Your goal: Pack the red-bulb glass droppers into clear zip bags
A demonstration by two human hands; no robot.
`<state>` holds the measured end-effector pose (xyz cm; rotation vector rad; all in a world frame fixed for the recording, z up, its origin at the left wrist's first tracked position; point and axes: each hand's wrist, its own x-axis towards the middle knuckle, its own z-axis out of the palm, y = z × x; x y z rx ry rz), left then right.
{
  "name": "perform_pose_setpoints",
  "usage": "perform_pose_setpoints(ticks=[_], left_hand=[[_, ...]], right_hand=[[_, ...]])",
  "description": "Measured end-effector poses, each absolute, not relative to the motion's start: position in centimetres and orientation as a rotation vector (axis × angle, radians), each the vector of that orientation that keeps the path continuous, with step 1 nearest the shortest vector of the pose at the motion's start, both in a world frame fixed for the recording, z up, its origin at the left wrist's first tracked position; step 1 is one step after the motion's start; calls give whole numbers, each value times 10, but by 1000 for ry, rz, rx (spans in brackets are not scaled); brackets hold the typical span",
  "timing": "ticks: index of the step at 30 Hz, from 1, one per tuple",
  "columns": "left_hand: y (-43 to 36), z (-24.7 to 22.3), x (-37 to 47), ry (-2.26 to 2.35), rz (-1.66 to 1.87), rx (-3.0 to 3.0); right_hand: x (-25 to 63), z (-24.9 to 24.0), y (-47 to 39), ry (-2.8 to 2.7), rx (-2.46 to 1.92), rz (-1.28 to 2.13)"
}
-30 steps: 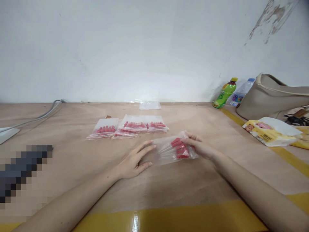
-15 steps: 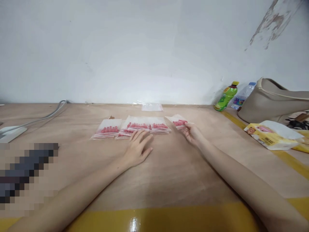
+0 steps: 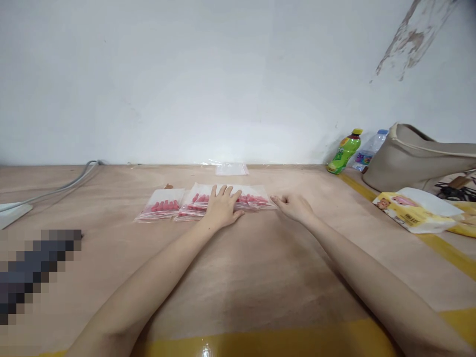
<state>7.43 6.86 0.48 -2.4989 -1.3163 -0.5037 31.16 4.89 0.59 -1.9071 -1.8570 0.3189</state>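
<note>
Several clear zip bags with red pieces inside lie overlapping in a row on the brown-covered table (image 3: 241, 277). My left hand (image 3: 222, 207) rests with spread fingers on the middle bags (image 3: 193, 203), hiding part of them. At the left end, one bag (image 3: 161, 204) lies beside the others. My right hand (image 3: 293, 206) is at the right end of the row, fingers curled, its thumb and forefinger by the edge of the rightmost bag (image 3: 259, 196). Whether they pinch that edge is too small to tell.
Flat empty bags (image 3: 231, 169) lie by the wall. A green bottle (image 3: 345, 151), a clear bottle (image 3: 370, 150), a beige bag (image 3: 420, 158) and a yellow tissue pack (image 3: 412, 210) stand at the right. A grey cable (image 3: 70, 182) and a blurred dark object (image 3: 37, 267) are at left.
The bag from my right hand now lies at the right end of the row, overlapping its neighbour. My left hand has moved forward onto the middle bags. The view has shifted slightly.
</note>
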Motion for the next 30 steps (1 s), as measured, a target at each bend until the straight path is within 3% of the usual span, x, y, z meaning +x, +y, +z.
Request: perform_pose_setpoints(ticks=[3,8,19,30], left_hand=[[71,0,76,-1353,-490,-2505],[70,-9,66,-1429,-451,-2485],[73,-6,1,-1516,-307,-2366],[68,-5,-10,-1367,-525,-2277]], right_hand=[[301,-4,55,-1976,-1622,20],[267,-26,61,-2252,-1481,172],[204,-28,77,-2348,-1317,122],[247,-31,63,-2283,-1335,181]])
